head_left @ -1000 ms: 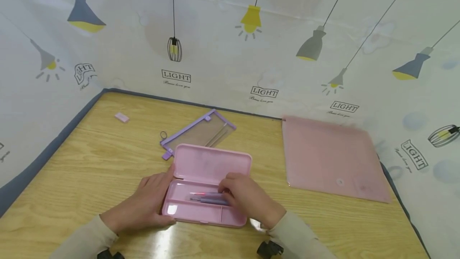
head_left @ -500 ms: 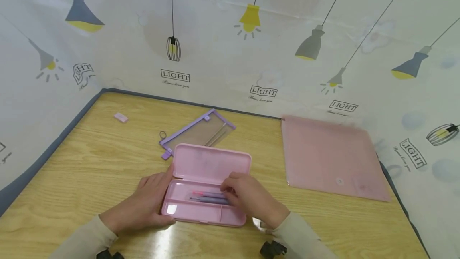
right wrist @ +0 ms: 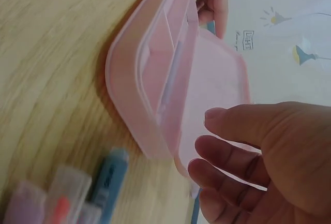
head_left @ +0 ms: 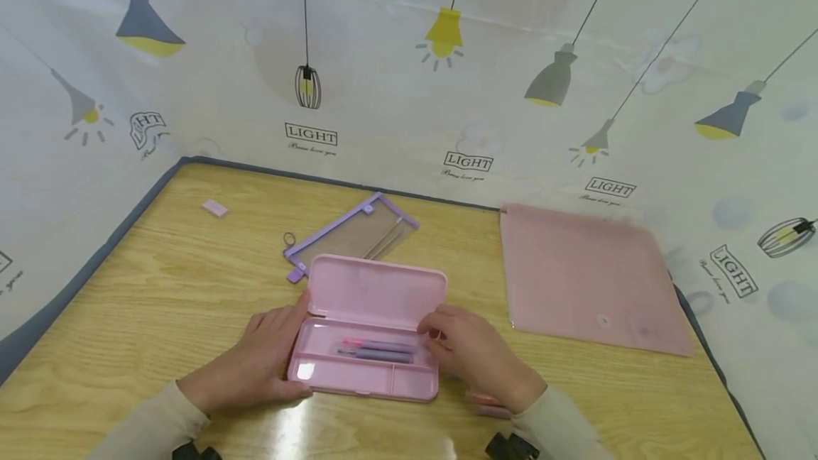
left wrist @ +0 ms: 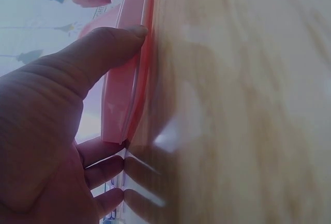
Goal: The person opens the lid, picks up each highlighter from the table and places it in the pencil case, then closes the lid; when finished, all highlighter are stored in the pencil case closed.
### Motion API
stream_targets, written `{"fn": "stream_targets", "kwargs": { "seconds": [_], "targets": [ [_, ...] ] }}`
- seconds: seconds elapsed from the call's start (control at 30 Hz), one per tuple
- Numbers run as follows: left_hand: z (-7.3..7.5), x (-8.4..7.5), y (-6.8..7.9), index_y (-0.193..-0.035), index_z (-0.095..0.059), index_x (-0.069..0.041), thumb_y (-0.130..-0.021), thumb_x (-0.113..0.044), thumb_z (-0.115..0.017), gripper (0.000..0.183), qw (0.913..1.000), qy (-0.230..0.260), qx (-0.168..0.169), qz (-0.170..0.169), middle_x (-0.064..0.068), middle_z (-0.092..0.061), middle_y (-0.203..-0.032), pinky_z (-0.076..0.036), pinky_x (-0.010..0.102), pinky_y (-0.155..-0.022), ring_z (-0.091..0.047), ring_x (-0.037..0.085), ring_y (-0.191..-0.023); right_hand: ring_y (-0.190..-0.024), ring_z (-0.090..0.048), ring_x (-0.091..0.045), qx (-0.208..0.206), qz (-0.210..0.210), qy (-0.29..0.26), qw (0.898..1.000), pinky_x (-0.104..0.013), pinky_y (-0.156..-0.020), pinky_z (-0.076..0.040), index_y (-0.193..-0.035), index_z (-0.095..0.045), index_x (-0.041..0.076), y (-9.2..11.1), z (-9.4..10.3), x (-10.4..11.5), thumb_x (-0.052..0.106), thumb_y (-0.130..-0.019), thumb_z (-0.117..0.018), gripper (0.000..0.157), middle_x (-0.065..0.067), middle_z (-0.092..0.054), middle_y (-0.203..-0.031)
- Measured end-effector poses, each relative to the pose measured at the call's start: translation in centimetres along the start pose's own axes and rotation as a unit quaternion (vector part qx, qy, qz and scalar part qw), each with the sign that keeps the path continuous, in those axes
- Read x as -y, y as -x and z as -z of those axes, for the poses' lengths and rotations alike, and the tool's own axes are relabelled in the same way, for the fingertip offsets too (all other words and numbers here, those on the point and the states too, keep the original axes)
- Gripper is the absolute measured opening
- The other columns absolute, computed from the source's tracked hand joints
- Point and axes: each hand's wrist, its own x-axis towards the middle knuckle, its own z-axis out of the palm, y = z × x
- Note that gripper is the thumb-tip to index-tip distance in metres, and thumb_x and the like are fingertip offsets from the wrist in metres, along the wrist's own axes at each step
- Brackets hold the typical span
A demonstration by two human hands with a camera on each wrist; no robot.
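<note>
A pink pencil case (head_left: 348, 377) lies with its lid (head_left: 377, 293) raised. Two slim pens, a pinkish-lilac pen (head_left: 377, 344) and a grey-purple pen (head_left: 383, 356), lie side by side in its long back compartment. My left hand (head_left: 265, 357) grips the left end, thumb (left wrist: 111, 48) on the front wall and fingers at the end. The right hand (head_left: 469, 350) hovers at the case's right end, fingers loosely bent and holding nothing. Below it, in the right wrist view, a blue pen (right wrist: 109, 180) and a clear-capped pen (right wrist: 67, 193) rest on the table.
Behind the case is a see-through pouch with a purple zip edge (head_left: 332, 226), thin sticks inside. A small pink eraser-like block (head_left: 215, 208) sits at the back left. On the right lies a pink translucent folder (head_left: 588, 275). A printed cloth (head_left: 396, 91) borders the wooden table (head_left: 160, 304).
My right hand has drawn back to the right, off the pens, which now show at full length in the compartment. Pens under the right wrist have come into view. The left hand stays put.
</note>
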Motion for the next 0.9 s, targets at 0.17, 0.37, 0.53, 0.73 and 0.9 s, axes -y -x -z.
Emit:
{"fn": "stream_targets", "kwargs": {
  "seconds": [0.17,0.37,0.53,0.73,0.9],
  "targets": [
    [0.1,0.0,0.0,-0.155,-0.007,0.006,-0.068,-0.050,-0.082,0.128,0.9999,0.009,0.007,0.006,0.024,-0.046,-0.144,-0.032,0.054,-0.099,-0.044,0.036,-0.129,-0.084,-0.062,-0.007,-0.017,-0.014,0.006,1.000,-0.025,-0.074,-0.053,-0.104,-0.072,0.014,1.4,1.0,-1.2,0.014,-0.089,-0.070,0.015,0.006,-0.067,-0.093],
    [0.1,0.0,-0.1,-0.155,-0.008,0.006,-0.068,-0.051,-0.082,0.128,0.9999,0.011,0.009,0.008,0.024,-0.046,-0.143,-0.032,0.054,-0.099,-0.044,0.036,-0.130,-0.084,-0.061,-0.006,-0.019,-0.038,0.002,0.999,-0.025,-0.074,-0.053,-0.103,-0.071,0.013,3.1,1.9,-2.6,0.013,-0.088,-0.072,0.015,0.006,-0.066,-0.093],
    [0.1,0.0,-0.1,-0.155,-0.007,0.006,-0.068,-0.051,-0.082,0.128,0.9998,0.012,0.011,0.008,0.024,-0.045,-0.145,-0.032,0.055,-0.099,-0.043,0.036,-0.130,-0.084,-0.061,-0.006,-0.014,-0.046,0.002,0.999,-0.026,-0.075,-0.053,-0.103,-0.071,0.013,4.4,2.2,-3.8,0.011,-0.087,-0.072,0.016,0.006,-0.067,-0.093],
    [0.1,-0.1,-0.1,-0.155,-0.008,0.006,-0.068,-0.052,-0.082,0.128,0.9997,0.012,0.016,0.014,0.024,-0.046,-0.144,-0.032,0.054,-0.099,-0.044,0.036,-0.130,-0.084,-0.063,-0.007,-0.013,-0.065,0.008,0.998,-0.028,-0.075,-0.054,-0.102,-0.071,0.014,6.2,2.4,-5.6,0.013,-0.086,-0.073,0.016,0.007,-0.068,-0.094],
    [0.1,0.0,-0.1,-0.155,-0.007,0.006,-0.068,-0.052,-0.082,0.129,0.9998,0.010,0.015,0.013,0.024,-0.046,-0.144,-0.032,0.054,-0.099,-0.044,0.036,-0.130,-0.086,-0.063,-0.006,-0.004,-0.100,-0.014,0.995,-0.027,-0.072,-0.054,-0.104,-0.071,0.015,7.8,2.6,-6.8,0.014,-0.087,-0.072,0.017,0.007,-0.069,-0.098]
  ]
}}
